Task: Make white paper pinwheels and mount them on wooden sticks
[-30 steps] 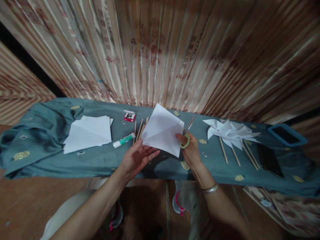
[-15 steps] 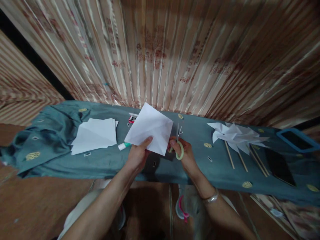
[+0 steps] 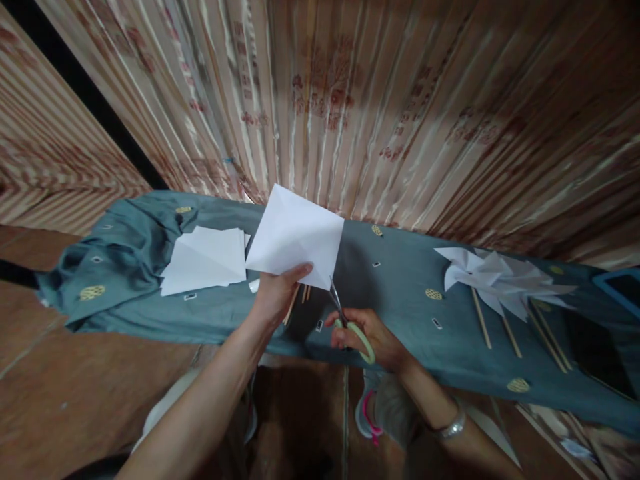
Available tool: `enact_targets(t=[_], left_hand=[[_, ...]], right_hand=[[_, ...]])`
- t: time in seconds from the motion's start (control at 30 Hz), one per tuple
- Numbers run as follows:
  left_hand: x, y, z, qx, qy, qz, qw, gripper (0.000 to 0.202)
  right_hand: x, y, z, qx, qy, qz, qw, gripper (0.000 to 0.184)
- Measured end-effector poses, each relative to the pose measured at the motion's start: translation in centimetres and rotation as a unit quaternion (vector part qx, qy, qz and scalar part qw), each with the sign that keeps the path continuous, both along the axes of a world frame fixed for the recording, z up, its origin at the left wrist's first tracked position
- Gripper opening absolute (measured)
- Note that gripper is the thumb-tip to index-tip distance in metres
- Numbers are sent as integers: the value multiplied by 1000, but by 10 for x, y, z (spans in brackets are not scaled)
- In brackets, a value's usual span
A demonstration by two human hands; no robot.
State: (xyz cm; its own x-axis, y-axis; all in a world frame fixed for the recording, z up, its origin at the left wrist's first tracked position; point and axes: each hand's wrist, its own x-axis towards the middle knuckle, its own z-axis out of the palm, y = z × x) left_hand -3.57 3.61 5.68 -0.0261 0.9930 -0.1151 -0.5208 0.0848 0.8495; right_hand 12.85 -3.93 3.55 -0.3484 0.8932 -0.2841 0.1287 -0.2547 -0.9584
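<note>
My left hand (image 3: 277, 297) pinches the lower corner of a white square paper sheet (image 3: 295, 235) and holds it up over the table. My right hand (image 3: 367, 338) grips scissors (image 3: 350, 323) with pale green handles. Their blades point up toward the sheet's lower right edge, tips just below it. Both hands are closed on what they hold.
A stack of white sheets (image 3: 207, 259) lies on the blue-green cloth (image 3: 400, 293) to the left. Finished white paper pinwheels on wooden sticks (image 3: 500, 280) lie to the right, beside a dark phone (image 3: 597, 350). Loose wooden sticks (image 3: 295, 303) lie under the held sheet. A striped curtain hangs behind.
The sheet passed from my right hand to my left, which now pinches it. My right hand dropped toward me with the scissors, blades turned up at the paper's edge.
</note>
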Motion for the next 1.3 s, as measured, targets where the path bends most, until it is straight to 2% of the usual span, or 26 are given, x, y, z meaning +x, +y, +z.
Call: enact_targets(t=[0.2,0.47,1.3], left_hand=[[3,-2,-5,17,16,3,1000,55],[2,-1,-13,19,55,-6,998,56],[4,-1,-13,1,63,5,998,63]], right_hand=[[-2,1,3,-28,1,-15,999,39],[-3,1,1,-26,3,-19,999,42],[-1,2,-5,-6,-21,-12,1000,44]])
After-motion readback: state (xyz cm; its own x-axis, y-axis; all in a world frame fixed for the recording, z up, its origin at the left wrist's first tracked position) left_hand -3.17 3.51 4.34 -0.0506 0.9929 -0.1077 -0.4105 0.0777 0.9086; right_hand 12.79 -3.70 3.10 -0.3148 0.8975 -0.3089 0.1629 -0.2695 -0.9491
